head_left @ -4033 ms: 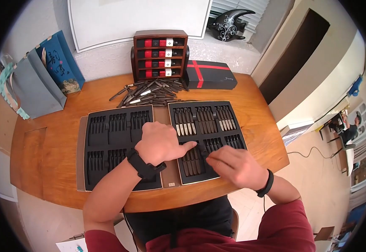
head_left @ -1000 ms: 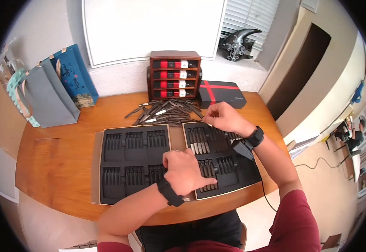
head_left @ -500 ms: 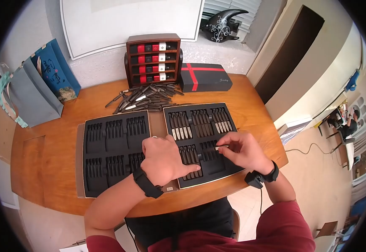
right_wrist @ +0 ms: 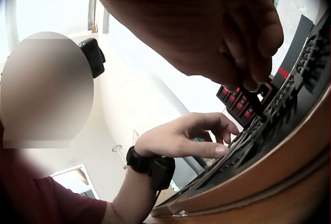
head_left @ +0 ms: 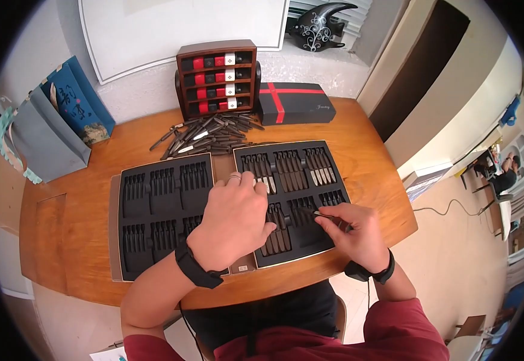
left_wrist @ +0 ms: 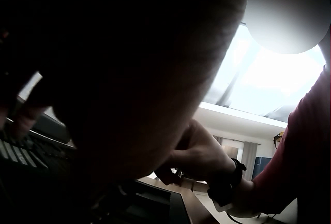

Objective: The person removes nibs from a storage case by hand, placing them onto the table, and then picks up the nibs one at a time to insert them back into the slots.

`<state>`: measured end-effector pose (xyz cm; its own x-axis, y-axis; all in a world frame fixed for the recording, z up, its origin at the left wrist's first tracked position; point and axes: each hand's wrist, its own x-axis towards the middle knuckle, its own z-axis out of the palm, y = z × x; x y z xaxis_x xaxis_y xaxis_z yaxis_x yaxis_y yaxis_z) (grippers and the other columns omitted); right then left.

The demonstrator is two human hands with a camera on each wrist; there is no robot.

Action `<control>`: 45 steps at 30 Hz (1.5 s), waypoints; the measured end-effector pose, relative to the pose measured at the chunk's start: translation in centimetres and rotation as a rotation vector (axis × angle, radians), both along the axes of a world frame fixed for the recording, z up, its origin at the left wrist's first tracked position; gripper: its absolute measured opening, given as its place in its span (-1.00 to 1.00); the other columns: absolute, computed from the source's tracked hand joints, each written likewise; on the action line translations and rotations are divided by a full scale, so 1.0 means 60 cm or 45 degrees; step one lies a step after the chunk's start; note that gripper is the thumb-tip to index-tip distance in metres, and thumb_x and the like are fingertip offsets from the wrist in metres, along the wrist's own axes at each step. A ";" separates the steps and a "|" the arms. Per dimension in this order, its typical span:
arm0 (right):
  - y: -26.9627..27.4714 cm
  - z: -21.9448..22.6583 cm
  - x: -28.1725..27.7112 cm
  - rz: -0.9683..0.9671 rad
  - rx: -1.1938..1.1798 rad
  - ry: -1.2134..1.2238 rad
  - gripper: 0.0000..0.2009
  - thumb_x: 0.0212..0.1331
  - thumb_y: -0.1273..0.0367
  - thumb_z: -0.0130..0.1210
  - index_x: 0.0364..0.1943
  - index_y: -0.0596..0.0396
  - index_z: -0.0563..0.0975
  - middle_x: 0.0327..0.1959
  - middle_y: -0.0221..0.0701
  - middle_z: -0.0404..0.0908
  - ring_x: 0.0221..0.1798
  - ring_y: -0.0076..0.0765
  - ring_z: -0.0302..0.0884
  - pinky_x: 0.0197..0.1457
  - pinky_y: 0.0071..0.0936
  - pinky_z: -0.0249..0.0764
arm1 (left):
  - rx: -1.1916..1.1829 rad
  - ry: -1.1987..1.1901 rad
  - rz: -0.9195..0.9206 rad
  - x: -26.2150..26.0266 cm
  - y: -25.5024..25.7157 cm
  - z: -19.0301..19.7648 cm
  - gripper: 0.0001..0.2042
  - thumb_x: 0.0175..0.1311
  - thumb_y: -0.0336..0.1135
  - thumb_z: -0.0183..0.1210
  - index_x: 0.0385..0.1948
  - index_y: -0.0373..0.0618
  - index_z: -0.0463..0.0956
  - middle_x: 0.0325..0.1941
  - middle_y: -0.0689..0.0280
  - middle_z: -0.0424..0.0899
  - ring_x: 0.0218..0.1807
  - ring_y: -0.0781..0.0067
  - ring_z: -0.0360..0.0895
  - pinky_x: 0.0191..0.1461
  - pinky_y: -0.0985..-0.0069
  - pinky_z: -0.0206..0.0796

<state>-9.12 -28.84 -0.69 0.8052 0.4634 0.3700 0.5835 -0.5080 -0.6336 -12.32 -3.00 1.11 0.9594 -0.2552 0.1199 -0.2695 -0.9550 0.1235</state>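
My right hand (head_left: 358, 234) pinches a slim dark stick (head_left: 327, 215) with a pale tip between thumb and fingers, over the front row of the right black tray (head_left: 307, 240). In the right wrist view the dark stick (right_wrist: 252, 101) points down to the tray slots. My left hand (head_left: 229, 219) is over the inner edge of the right tray, fingers loosely bent and thumb out beside the front-left group of sticks (head_left: 279, 231). Other sticks (head_left: 289, 171), some with whitish lower ends, lie side by side in the tray. The left black tray (head_left: 135, 207) also holds groups of dark sticks.
Behind the trays is a loose heap of dark sticks (head_left: 213, 133) on the wooden table (head_left: 379, 174). A wooden rack (head_left: 217, 47) with red, black and white pieces and a black box (head_left: 304, 103) with red ribbon stand behind. Paper bags (head_left: 54, 132) stand at left.
My right hand was by the tray's far edge one second ago, then came back toward me and now holds a stick low over the front row. My left hand has shifted away from me.
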 end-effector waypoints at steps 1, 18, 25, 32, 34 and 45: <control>0.004 0.000 -0.001 0.014 -0.063 -0.080 -0.84 0.18 0.47 0.45 -0.19 0.20 0.74 -0.42 -0.26 0.72 -0.51 -0.36 0.66 -0.43 -0.45 0.55 | -0.034 0.006 -0.083 0.002 0.001 0.001 -0.44 0.10 -0.01 0.51 -0.12 -0.38 0.61 -0.03 0.04 0.60 0.11 0.02 0.59 0.13 0.16 0.48; 0.022 -0.030 -0.014 0.287 -0.464 -0.522 -0.76 0.14 0.38 0.41 -0.15 0.19 0.71 -0.35 -0.35 0.65 -0.31 -0.25 0.65 -0.28 -0.35 0.61 | -0.068 0.035 -0.322 -0.033 -0.031 -0.048 -0.19 0.18 0.13 0.39 0.37 -0.30 0.47 0.42 0.05 0.49 0.34 -0.06 0.45 0.33 0.10 0.32; 0.027 -0.036 -0.029 0.296 -0.561 -0.519 -0.68 0.14 0.31 0.39 -0.10 0.22 0.68 -0.29 -0.40 0.49 -0.20 -0.32 0.54 -0.21 -0.44 0.56 | -0.020 -0.014 -0.302 -0.035 -0.040 -0.044 -0.19 0.07 0.21 0.41 0.30 -0.22 0.57 0.41 0.08 0.53 0.34 -0.04 0.47 0.27 0.15 0.30; 0.011 -0.020 -0.062 0.330 -0.503 -0.387 -0.61 0.13 0.24 0.42 -0.06 0.23 0.68 -0.12 -0.27 0.52 -0.06 -0.17 0.53 -0.01 -0.28 0.52 | 0.040 0.038 -0.293 -0.035 -0.048 -0.040 -0.14 0.02 0.22 0.42 0.33 -0.20 0.55 0.43 0.08 0.51 0.35 -0.03 0.46 0.27 0.16 0.30; 0.013 -0.021 -0.068 0.309 -0.522 -0.410 -0.59 0.11 0.23 0.45 -0.04 0.24 0.70 -0.05 -0.23 0.55 -0.04 -0.04 0.56 0.05 -0.22 0.55 | 0.073 -0.019 -0.330 -0.039 -0.049 -0.047 -0.16 0.07 0.13 0.41 0.34 -0.31 0.51 0.47 0.05 0.46 0.39 -0.03 0.43 0.31 0.15 0.28; 0.026 0.023 0.099 0.582 -0.313 -0.007 -0.86 0.18 0.39 0.35 -0.28 0.20 0.71 -0.28 -0.18 0.61 -0.18 0.05 0.60 -0.08 -0.13 0.55 | 0.083 -0.006 -0.434 -0.062 -0.064 -0.070 -0.30 0.18 -0.29 0.22 0.40 -0.48 0.36 0.54 -0.22 0.34 0.52 -0.16 0.35 0.39 0.14 0.22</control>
